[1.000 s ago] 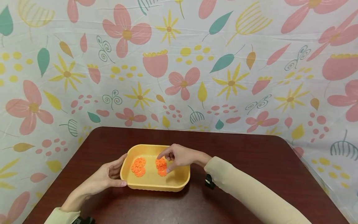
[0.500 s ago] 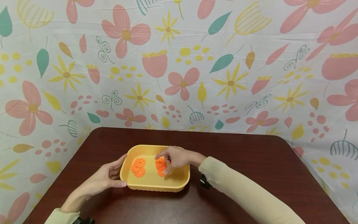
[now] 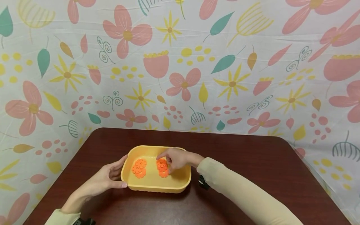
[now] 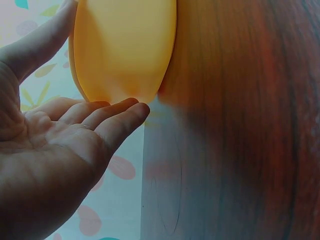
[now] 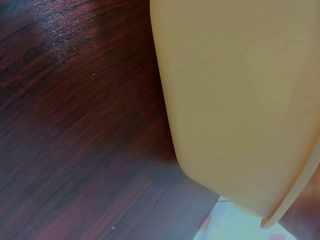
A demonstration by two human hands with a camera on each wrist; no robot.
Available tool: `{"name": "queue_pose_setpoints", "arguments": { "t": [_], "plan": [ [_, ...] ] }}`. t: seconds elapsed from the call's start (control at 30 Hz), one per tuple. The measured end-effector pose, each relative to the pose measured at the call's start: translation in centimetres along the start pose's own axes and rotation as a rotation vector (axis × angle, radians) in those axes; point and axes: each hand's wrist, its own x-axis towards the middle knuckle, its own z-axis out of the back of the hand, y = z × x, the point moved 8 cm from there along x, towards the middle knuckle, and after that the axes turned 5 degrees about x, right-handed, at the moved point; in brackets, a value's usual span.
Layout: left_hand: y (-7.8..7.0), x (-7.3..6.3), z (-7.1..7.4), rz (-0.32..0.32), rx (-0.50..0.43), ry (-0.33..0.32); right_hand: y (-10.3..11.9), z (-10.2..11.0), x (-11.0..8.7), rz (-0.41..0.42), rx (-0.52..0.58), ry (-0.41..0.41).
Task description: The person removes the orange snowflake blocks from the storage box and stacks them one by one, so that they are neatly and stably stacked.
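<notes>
- A flowered cloth (image 3: 184, 107) hangs at 12 o'clock behind the brown table (image 3: 239, 162).
- The yellow tray (image 3: 152, 181) sits on the table, its 9 o'clock end gripped by the left hand (image 3: 108, 176), thumb on the rim.
- Inside it, 3 overlapping orange discs (image 3: 137, 170) lie toward 9 o'clock; a disc pile (image 3: 162, 167) lies toward 3.
- The right hand (image 3: 177, 158) reaches in from 2 o'clock, index finger and thumb parted at that pile; I cannot tell if they pinch it.
</notes>
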Motion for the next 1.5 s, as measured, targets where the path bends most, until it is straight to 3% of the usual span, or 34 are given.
{"name": "queue_pose_setpoints", "arguments": {
  "t": [0.27, 0.57, 0.8, 1.13, 1.3, 1.5],
  "plan": [
    [-0.1, 0.1, 0.0, -0.006, 0.005, 0.005, -0.4, -0.1, 0.2, -0.047, -0.036, -0.008],
    [0.2, 0.1, 0.1, 0.000, -0.001, 0.002, -0.3, -0.6, 0.8, -0.011, -0.077, -0.021],
    [0.3, 0.1, 0.1, -0.009, 0.009, 0.001, 0.0, -0.9, 1.1, -0.016, -0.054, -0.039],
    [0.4, 0.2, 0.1, 0.001, 0.005, 0.001, 0.9, -1.3, 1.6, 0.050, 0.026, -0.046],
    [0.3, 0.2, 0.1, 0.000, -0.004, 0.007, 0.2, -0.6, 1.6, 0.026, 0.056, -0.081],
    [0.3, 0.1, 0.2, 0.010, -0.002, 0.003, -0.4, -0.8, 1.9, -0.012, 0.062, -0.067]
  ]
}}
